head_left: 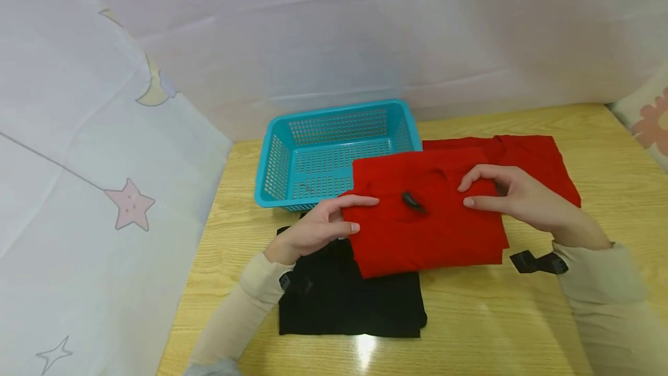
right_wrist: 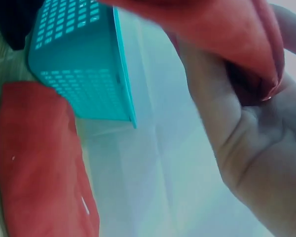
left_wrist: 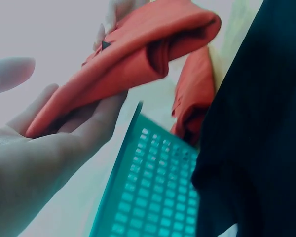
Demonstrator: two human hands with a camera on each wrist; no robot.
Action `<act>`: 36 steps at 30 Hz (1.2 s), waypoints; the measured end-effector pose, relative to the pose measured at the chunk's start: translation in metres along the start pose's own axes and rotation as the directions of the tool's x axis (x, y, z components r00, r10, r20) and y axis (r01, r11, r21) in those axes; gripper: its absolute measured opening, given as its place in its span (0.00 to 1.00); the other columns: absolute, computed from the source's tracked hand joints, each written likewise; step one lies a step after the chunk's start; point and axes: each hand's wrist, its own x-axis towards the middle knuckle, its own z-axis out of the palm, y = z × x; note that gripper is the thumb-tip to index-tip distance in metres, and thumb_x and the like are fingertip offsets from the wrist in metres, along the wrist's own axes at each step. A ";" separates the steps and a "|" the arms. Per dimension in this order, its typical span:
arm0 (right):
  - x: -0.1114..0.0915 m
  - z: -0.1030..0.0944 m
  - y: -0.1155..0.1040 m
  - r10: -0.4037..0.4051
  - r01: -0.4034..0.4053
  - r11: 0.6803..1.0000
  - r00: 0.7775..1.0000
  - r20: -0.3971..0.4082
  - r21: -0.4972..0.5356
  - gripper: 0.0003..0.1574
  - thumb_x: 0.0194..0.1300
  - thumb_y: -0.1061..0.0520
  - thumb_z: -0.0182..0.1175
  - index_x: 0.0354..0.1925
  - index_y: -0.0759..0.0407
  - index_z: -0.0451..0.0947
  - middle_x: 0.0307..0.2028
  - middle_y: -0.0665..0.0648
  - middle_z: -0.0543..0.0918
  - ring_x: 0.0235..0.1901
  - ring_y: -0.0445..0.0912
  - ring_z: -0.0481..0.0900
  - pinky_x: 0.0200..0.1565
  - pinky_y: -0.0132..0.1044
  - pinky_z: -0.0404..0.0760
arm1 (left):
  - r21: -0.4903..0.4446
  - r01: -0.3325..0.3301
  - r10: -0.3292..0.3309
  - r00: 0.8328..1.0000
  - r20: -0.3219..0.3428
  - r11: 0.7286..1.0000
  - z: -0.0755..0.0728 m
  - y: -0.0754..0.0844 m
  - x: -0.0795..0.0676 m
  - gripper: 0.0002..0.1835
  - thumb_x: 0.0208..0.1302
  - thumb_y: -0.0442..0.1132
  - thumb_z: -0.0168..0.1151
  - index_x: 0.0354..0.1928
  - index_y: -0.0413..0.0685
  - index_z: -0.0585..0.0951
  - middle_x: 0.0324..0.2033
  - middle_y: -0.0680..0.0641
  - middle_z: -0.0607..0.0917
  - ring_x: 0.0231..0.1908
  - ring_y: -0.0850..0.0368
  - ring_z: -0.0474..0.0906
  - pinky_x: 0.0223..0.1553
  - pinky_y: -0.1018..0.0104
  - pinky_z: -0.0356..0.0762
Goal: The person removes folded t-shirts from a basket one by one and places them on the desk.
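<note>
A folded red shirt [head_left: 428, 242], with a dark label [head_left: 414, 202] at its neckline, is held up between both hands. At its left edge my left hand [head_left: 315, 228] grips the cloth; the left wrist view shows fingers underneath and the thumb above. My right hand [head_left: 522, 197] holds the right side, and in the right wrist view its fingers [right_wrist: 207, 89] pass beneath the fold. Below the shirt lies a folded black cloth [head_left: 355, 309] on the table, partly covered from the head view. Another folded red garment [head_left: 543, 167] rests behind, to the right.
Behind the held shirt stands a turquoise plastic basket [head_left: 263, 173] with perforated walls, its front right corner hidden by the shirt. The wooden table [head_left: 224, 237] backs onto a pale hanging sheet [head_left: 334, 45]. A patterned sheet [head_left: 78, 149] borders the left side.
</note>
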 end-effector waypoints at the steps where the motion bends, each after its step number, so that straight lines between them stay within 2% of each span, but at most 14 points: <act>1: -0.002 -0.001 0.001 -0.005 0.005 1.000 1.000 0.001 -0.008 0.12 0.62 0.62 0.64 0.43 0.55 0.76 0.33 0.50 0.75 0.36 0.44 0.73 0.31 0.34 0.77 | -0.008 0.007 -0.007 1.000 0.010 1.000 0.002 -0.001 0.000 0.27 0.67 0.27 0.48 0.69 0.35 0.63 0.64 0.39 0.69 0.58 0.53 0.72 0.56 0.61 0.78; 5: -0.009 -0.003 0.008 -0.027 0.028 0.999 0.999 0.026 -0.022 0.13 0.62 0.62 0.64 0.45 0.54 0.76 0.33 0.50 0.76 0.36 0.43 0.73 0.31 0.33 0.76 | -0.021 0.026 -0.025 0.999 0.045 0.999 0.006 -0.004 0.001 0.27 0.67 0.27 0.48 0.69 0.37 0.62 0.65 0.38 0.68 0.58 0.53 0.73 0.56 0.58 0.78; 8: -0.014 -0.003 0.015 -0.038 0.039 0.999 0.999 0.033 -0.025 0.13 0.62 0.63 0.64 0.46 0.54 0.76 0.33 0.49 0.76 0.35 0.43 0.73 0.30 0.33 0.75 | -0.024 0.032 -0.030 0.997 0.067 0.999 0.009 -0.007 0.002 0.27 0.68 0.28 0.49 0.69 0.36 0.62 0.59 0.42 0.74 0.54 0.54 0.77 0.54 0.57 0.80; 11: -0.022 -0.003 0.023 -0.030 0.031 0.999 0.999 0.021 -0.032 0.14 0.61 0.63 0.65 0.44 0.53 0.77 0.31 0.49 0.75 0.31 0.43 0.72 0.27 0.35 0.71 | -0.017 0.037 -0.035 0.996 0.082 0.999 0.012 -0.011 0.004 0.27 0.68 0.28 0.51 0.69 0.35 0.62 0.36 0.52 0.82 0.42 0.59 0.80 0.51 0.60 0.81; 13: -0.028 -0.003 0.029 -0.023 0.024 0.999 1.000 0.014 -0.040 0.14 0.60 0.63 0.66 0.43 0.53 0.77 0.29 0.48 0.74 0.25 0.44 0.70 0.25 0.36 0.68 | -0.006 0.043 -0.042 0.995 0.096 0.999 0.015 -0.014 0.005 0.27 0.68 0.28 0.51 0.69 0.34 0.62 0.21 0.57 0.76 0.34 0.62 0.79 0.50 0.61 0.81; 15: -0.033 -0.003 0.033 -0.020 0.020 0.998 1.000 0.005 -0.054 0.13 0.59 0.63 0.67 0.42 0.52 0.77 0.27 0.47 0.74 0.21 0.45 0.67 0.23 0.36 0.65 | -0.010 0.055 -0.054 0.992 0.110 0.998 0.019 -0.016 0.007 0.28 0.68 0.29 0.51 0.69 0.34 0.62 0.14 0.58 0.71 0.31 0.63 0.78 0.51 0.60 0.81; 17: -0.037 -0.004 0.036 -0.016 0.016 0.998 1.000 -0.003 -0.057 0.13 0.58 0.64 0.67 0.41 0.52 0.78 0.25 0.47 0.73 0.19 0.45 0.66 0.22 0.37 0.65 | -0.034 0.071 -0.066 0.989 0.131 0.997 0.022 -0.017 0.008 0.28 0.68 0.28 0.51 0.69 0.34 0.62 0.18 0.57 0.77 0.36 0.62 0.81 0.53 0.57 0.80; 19: -0.041 -0.006 0.038 -0.012 0.011 0.998 1.000 -0.007 -0.060 0.13 0.58 0.63 0.67 0.40 0.52 0.78 0.26 0.47 0.74 0.20 0.45 0.68 0.23 0.36 0.67 | -0.067 0.087 -0.075 0.985 0.156 0.994 0.026 -0.019 0.009 0.28 0.68 0.28 0.50 0.70 0.34 0.61 0.30 0.55 0.83 0.44 0.59 0.81 0.55 0.53 0.78; 21: -0.044 -0.007 0.039 -0.008 0.008 0.998 1.000 -0.010 -0.059 0.13 0.57 0.63 0.68 0.39 0.52 0.78 0.27 0.47 0.75 0.22 0.44 0.69 0.23 0.36 0.68 | -0.093 0.100 -0.082 0.981 0.178 0.991 0.029 -0.019 0.010 0.29 0.69 0.27 0.50 0.71 0.35 0.60 0.42 0.53 0.84 0.49 0.57 0.80 0.57 0.51 0.77; 26: -0.051 -0.010 0.044 -0.009 0.009 0.997 1.000 0.001 -0.075 0.13 0.58 0.63 0.67 0.39 0.52 0.77 0.28 0.46 0.75 0.24 0.44 0.70 0.24 0.36 0.68 | -0.115 0.123 -0.098 0.975 0.197 0.986 0.036 -0.023 0.012 0.30 0.68 0.26 0.48 0.72 0.37 0.59 0.28 0.57 0.85 0.50 0.59 0.80 0.58 0.51 0.76; 28: -0.053 -0.011 0.046 -0.009 0.009 0.997 1.000 0.011 -0.073 0.12 0.58 0.63 0.67 0.39 0.52 0.76 0.29 0.47 0.74 0.25 0.44 0.70 0.24 0.36 0.68 | -0.135 0.134 -0.105 0.974 0.201 0.982 0.039 -0.025 0.013 0.30 0.68 0.25 0.47 0.72 0.38 0.58 0.20 0.57 0.82 0.49 0.60 0.80 0.58 0.52 0.76; 31: -0.058 -0.013 0.051 -0.007 0.008 0.998 1.000 0.014 -0.066 0.12 0.58 0.65 0.67 0.39 0.54 0.76 0.29 0.47 0.74 0.26 0.43 0.70 0.24 0.36 0.68 | -0.178 0.147 -0.107 0.971 0.214 0.973 0.044 -0.028 0.016 0.30 0.68 0.26 0.47 0.72 0.39 0.58 0.31 0.55 0.85 0.49 0.59 0.80 0.58 0.52 0.76; 35: -0.062 -0.014 0.055 0.005 -0.005 0.997 1.000 0.000 -0.078 0.12 0.57 0.65 0.67 0.38 0.54 0.76 0.30 0.46 0.74 0.25 0.43 0.69 0.23 0.36 0.66 | -0.197 0.154 -0.111 0.971 0.210 0.968 0.048 -0.032 0.019 0.30 0.68 0.26 0.47 0.72 0.41 0.59 0.47 0.53 0.83 0.51 0.58 0.79 0.57 0.53 0.77; 36: -0.063 -0.014 0.056 0.010 -0.010 0.997 1.000 -0.002 -0.081 0.12 0.57 0.65 0.67 0.38 0.54 0.76 0.30 0.46 0.74 0.24 0.44 0.68 0.23 0.36 0.65 | -0.190 0.156 -0.116 0.972 0.204 0.969 0.049 -0.033 0.020 0.30 0.68 0.27 0.48 0.72 0.41 0.60 0.46 0.53 0.83 0.50 0.58 0.79 0.57 0.54 0.77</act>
